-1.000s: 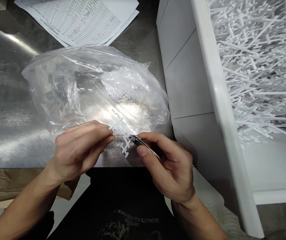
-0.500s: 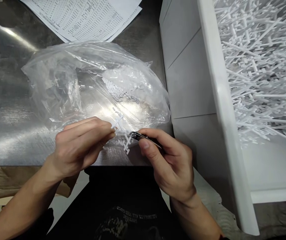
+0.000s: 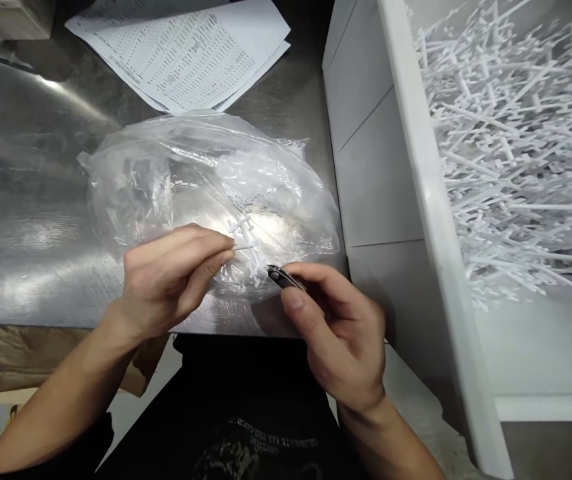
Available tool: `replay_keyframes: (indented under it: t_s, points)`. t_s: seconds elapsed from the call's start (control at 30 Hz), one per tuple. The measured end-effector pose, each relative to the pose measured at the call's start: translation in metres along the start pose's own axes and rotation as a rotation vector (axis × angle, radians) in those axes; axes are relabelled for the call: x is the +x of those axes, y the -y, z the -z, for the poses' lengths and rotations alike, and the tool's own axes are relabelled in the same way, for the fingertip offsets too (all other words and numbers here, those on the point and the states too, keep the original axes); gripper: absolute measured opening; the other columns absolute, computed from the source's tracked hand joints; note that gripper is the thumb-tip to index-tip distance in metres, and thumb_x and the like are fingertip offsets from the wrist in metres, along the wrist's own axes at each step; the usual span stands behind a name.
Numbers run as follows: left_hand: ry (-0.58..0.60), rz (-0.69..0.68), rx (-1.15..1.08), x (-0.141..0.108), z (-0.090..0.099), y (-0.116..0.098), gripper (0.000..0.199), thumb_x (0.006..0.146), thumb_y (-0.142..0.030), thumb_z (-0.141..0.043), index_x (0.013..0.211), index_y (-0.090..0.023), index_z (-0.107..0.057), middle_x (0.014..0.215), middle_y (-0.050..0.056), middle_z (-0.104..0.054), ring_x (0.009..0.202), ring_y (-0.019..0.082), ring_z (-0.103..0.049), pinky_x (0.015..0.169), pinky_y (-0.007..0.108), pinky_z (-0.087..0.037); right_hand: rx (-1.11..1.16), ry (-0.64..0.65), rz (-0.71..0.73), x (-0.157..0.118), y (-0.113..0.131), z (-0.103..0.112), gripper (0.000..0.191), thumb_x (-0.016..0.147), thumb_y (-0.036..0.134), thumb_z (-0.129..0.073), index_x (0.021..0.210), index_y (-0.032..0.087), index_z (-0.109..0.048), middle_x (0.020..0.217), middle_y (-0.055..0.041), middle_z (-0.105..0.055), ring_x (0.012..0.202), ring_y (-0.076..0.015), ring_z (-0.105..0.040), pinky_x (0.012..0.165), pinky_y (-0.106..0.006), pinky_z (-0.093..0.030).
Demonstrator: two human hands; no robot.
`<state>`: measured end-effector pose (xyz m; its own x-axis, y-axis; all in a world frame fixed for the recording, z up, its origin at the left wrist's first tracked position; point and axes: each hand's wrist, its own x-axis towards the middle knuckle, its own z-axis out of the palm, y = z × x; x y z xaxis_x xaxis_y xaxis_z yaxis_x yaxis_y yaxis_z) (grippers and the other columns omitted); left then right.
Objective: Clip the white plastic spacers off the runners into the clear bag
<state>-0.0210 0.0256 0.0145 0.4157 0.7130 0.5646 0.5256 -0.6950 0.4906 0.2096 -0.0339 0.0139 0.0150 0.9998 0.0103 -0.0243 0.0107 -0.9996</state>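
Left to right: left hand [image 3: 179, 277], thumb and fingers pinched together on the stem of a white branched plastic piece [image 3: 245, 247], held above a clear bag [image 3: 133, 200]; clippers [image 3: 282, 277], tip just beside the piece's lower end, contact impossible to tell; right hand [image 3: 343, 333], thumb and forefinger clamped on the clippers; white bin [image 3: 429, 193] of similar pieces [image 3: 516, 167]. Possible faults: twisting, from so narrow a pinch; stray nick, from a slipping tip.
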Motion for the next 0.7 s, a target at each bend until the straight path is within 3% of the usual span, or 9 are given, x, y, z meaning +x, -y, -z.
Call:
replay_keyframes:
  t_s: [0.4,0.7]
  points:
    - [0.009,-0.091,-0.027,-0.0042,-0.0047,0.0036,0.023,0.101,-0.002,-0.077,0.119,-0.015,-0.073,0.097,0.004,-0.081,0.085,0.013,-0.077,0.082,0.025,-0.064,-0.050,0.105,0.130,-0.0031,-0.0042,-0.0024,0.025,0.105,0.017,-0.079,0.127,0.028,-0.078,0.082,0.0039,-0.067,0.066,-0.0130,-0.058,0.060,-0.028,-0.048]
    - [0.043,-0.084,-0.015,-0.0048,-0.0043,0.0019,0.019,0.103,-0.004,-0.075,0.118,-0.016,-0.075,0.095,0.004,-0.081,0.081,0.015,-0.075,0.078,0.029,-0.063,-0.055,0.044,0.042,-0.0033,-0.0008,-0.0054,0.012,0.108,0.025,-0.078,0.119,0.027,-0.083,0.079,0.0025,-0.070,0.065,-0.0146,-0.062,0.060,-0.029,-0.053]
